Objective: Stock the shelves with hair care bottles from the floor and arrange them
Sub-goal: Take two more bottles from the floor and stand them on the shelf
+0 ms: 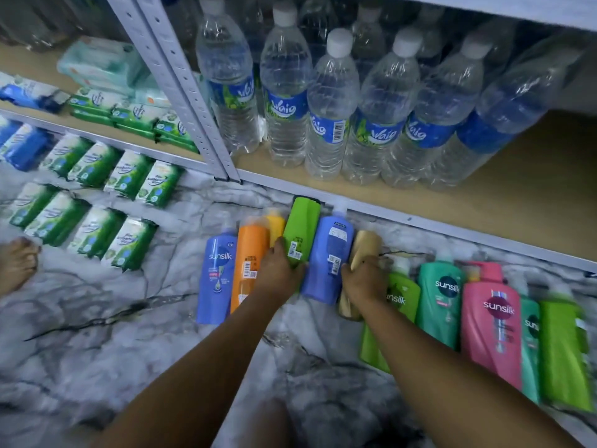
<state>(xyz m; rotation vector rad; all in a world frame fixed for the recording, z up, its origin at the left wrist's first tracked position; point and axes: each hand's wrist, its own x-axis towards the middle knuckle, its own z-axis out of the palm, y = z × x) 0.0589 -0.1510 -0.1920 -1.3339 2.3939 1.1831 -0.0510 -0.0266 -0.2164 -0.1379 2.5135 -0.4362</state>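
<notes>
Marbled floor [97, 318]: we count Sunsilk bottles lying in a row along the shelf's [517, 202] front edge. Shelf: water bottles [329, 108] upright. Our left hand [281, 270] curls round the lime-green bottle [302, 231], between the orange bottle [250, 263] and blue bottle [328, 260]. Our right hand [365, 279] grips the tan bottle [363, 250] beside the blue one

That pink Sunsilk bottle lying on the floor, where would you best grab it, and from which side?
Probably around the broad middle of the pink Sunsilk bottle, coming down from above. It lies flat, label up, packed between a teal bottle and another teal one, so its sides are blocked; its pump end looks narrower.
</notes>
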